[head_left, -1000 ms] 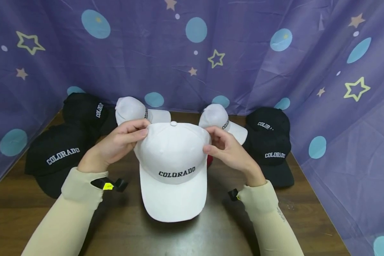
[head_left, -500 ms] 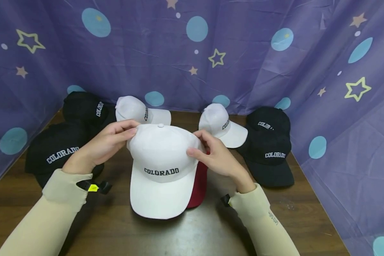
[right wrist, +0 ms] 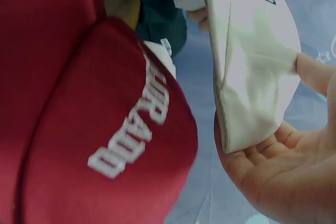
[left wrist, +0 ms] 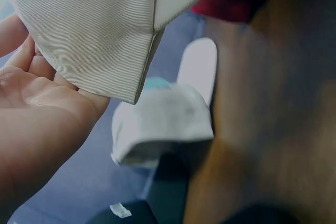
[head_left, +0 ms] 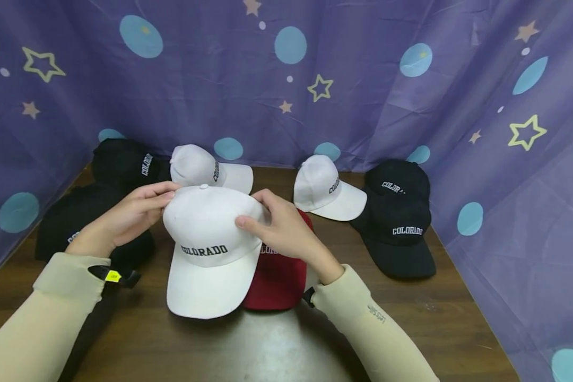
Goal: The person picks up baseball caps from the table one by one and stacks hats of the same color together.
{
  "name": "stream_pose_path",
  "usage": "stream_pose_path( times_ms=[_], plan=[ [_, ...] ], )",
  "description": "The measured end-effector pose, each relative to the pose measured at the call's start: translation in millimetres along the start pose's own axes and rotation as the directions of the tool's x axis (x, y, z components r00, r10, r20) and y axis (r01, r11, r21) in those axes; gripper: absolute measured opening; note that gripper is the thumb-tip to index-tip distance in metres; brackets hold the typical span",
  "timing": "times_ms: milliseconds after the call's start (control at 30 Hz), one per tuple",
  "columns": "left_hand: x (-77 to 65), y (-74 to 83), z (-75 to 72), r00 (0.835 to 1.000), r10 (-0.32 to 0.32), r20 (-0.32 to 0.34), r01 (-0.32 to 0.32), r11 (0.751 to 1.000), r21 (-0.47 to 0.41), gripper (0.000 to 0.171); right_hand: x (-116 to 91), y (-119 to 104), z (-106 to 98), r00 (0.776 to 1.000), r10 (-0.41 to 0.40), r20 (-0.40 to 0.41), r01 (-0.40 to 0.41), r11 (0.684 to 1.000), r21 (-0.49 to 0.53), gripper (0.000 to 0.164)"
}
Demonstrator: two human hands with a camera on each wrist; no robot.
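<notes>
Both hands hold a white cap (head_left: pixel 210 217) with "COLORADO" in black on its front, its brim toward me. My left hand (head_left: pixel 129 215) pinches the cap at its left side. On the other side, my right hand (head_left: pixel 286 228) grips it with the thumb on the crown and the fingers behind. A red cap (head_left: pixel 279 278) stands on the table just right of the white one, partly covered by it and by my right hand. In the right wrist view the raised white cap (right wrist: pixel 252 66) shows beside the red cap (right wrist: pixel 115 129), with a gap between them.
Black caps (head_left: pixel 95 212) lie at the left of the wooden table (head_left: pixel 138 339), partly behind my left arm. Two more white caps (head_left: pixel 327 185) stand along the back. At the right, two black caps (head_left: pixel 406 228) overlap. A purple curtain (head_left: pixel 248 63) hangs behind.
Both hands have carried the white cap to the left. The red cap, almost wholly hidden behind it before, now shows at its right. The other caps have stayed in place.
</notes>
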State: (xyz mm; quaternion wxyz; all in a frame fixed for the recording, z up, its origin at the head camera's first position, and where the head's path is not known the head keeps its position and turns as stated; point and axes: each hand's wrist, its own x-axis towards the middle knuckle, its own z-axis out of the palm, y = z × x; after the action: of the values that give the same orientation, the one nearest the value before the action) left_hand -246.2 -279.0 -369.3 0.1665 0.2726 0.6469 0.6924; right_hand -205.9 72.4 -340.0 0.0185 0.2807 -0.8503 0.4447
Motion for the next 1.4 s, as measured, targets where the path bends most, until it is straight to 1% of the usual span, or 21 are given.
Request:
stream_pose_path(
  times_ms=[133, 300, 500, 700, 733, 800, 900, 1000, 1133, 1267, 1400],
  plan=[
    [-12.8, -9.7, -17.5, 1.000, -0.013, 0.001, 0.013, 1.000, -0.020, 0.037, 11.7, -8.6, 15.5, 0.999, 0.022, 0.032, -0.021, 0.999, -0.032, 0.035],
    [-26.1, -15.5, -34.6, 0.999, -0.039, -0.024, 0.038, 0.999, -0.020, 0.038, 26.3, -12.6, 32.9, 0.997, 0.037, 0.067, -0.032, 0.997, -0.074, 0.036],
    [-36.3, -20.7, -47.1, 0.994, -0.081, -0.076, 0.082, 0.996, 0.019, 0.038, 38.4, -12.4, 47.2, 0.992, 0.069, 0.105, -0.059, 0.994, -0.089, 0.036],
    [-45.6, -27.2, -58.4, 0.987, -0.108, -0.118, 0.111, 0.994, 0.012, 0.039, 47.3, -17.8, 59.1, 0.986, 0.068, 0.153, -0.051, 0.992, -0.113, 0.037],
    [-46.7, -28.5, -60.2, 0.987, -0.109, -0.120, 0.110, 0.994, 0.000, 0.039, 48.9, -18.6, 61.0, 0.985, 0.072, 0.160, -0.055, 0.992, -0.113, 0.037],
    [-48.8, -30.3, -62.6, 0.981, -0.124, -0.147, 0.128, 0.992, 0.016, 0.039, 52.3, -18.8, 65.3, 0.981, 0.089, 0.172, -0.069, 0.991, -0.117, 0.039],
    [-50.9, -32.7, -68.3, 0.976, -0.150, -0.157, 0.157, 0.987, 0.032, 0.036, 56.8, -18.9, 71.7, 0.974, 0.116, 0.192, -0.094, 0.988, -0.122, 0.041],
    [-52.8, -32.2, -73.1, 0.958, -0.193, -0.210, 0.219, 0.969, 0.111, 0.035, 61.4, -19.0, 78.8, 0.969, 0.142, 0.204, -0.115, 0.984, -0.138, 0.041],
    [-55.7, -30.3, -77.8, 0.943, -0.216, -0.252, 0.268, 0.944, 0.193, 0.036, 68.4, -17.9, 88.0, 0.965, 0.167, 0.202, -0.134, 0.977, -0.169, 0.041],
    [-55.5, -30.9, -81.1, 0.945, -0.214, -0.247, 0.269, 0.939, 0.216, 0.038, 74.4, -15.1, 95.1, 0.960, 0.205, 0.192, -0.166, 0.966, -0.199, 0.047],
    [-51.0, -32.5, -81.3, 0.937, -0.221, -0.270, 0.286, 0.930, 0.232, 0.038, 76.4, -13.4, 98.7, 0.952, 0.236, 0.194, -0.193, 0.957, -0.216, 0.053]
  ],
)
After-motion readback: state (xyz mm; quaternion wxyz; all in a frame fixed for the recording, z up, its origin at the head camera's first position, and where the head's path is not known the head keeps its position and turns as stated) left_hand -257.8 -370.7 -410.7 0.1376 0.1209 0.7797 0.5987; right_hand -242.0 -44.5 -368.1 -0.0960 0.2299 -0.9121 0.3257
